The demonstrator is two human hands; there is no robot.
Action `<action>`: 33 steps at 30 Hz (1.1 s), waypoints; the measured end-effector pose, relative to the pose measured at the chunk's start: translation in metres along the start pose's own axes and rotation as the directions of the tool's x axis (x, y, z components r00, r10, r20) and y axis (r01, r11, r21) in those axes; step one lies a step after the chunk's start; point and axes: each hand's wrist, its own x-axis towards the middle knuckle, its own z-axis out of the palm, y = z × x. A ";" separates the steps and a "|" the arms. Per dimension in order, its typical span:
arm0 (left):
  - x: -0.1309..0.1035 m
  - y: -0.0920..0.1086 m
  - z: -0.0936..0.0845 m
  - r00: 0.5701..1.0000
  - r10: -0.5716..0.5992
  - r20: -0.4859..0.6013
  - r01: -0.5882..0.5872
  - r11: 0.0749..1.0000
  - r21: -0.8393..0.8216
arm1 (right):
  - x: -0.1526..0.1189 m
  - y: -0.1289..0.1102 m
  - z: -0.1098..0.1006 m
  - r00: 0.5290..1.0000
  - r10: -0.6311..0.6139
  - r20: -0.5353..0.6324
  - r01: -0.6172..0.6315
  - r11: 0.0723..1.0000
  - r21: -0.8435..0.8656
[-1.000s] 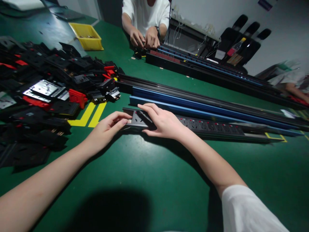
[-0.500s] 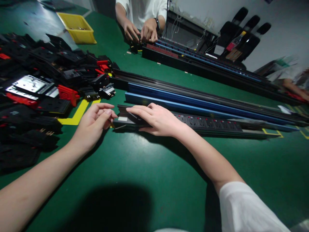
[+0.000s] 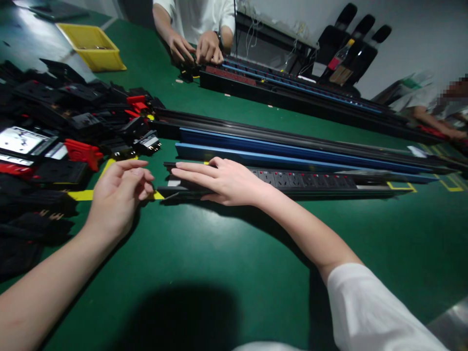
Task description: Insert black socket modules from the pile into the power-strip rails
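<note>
Your right hand point(image 3: 228, 183) lies on the socket rail point(image 3: 307, 180), fingers straight, thumb wide. Rail runs out to 3 o'clock; blue strips point(image 3: 190, 151) at 12. Your left hand point(image 3: 117, 195) is just beside its 9 o'clock end, fingers loosely curled; can't tell if they hold anything.

The person's right hand point(image 3: 232, 182) rests on a black socket strip point(image 3: 307, 180); the left hand point(image 3: 117, 197) curls loosely near its end.
</note>
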 end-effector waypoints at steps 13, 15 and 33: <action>0.007 -0.015 -0.006 0.998 0.062 0.002 -0.062 0.998 0.025 | 0.001 0.001 0.006 0.997 -0.076 -0.028 0.074 0.995 -0.071; 0.007 -0.015 -0.006 0.998 0.057 0.002 -0.058 0.998 0.031 | 0.001 0.001 0.005 0.997 -0.075 -0.031 0.073 0.995 -0.061; 0.003 -0.011 -0.004 0.998 0.042 0.048 -0.045 0.998 0.054 | 0.001 0.001 0.008 0.995 0.004 -0.098 -0.011 0.998 -0.063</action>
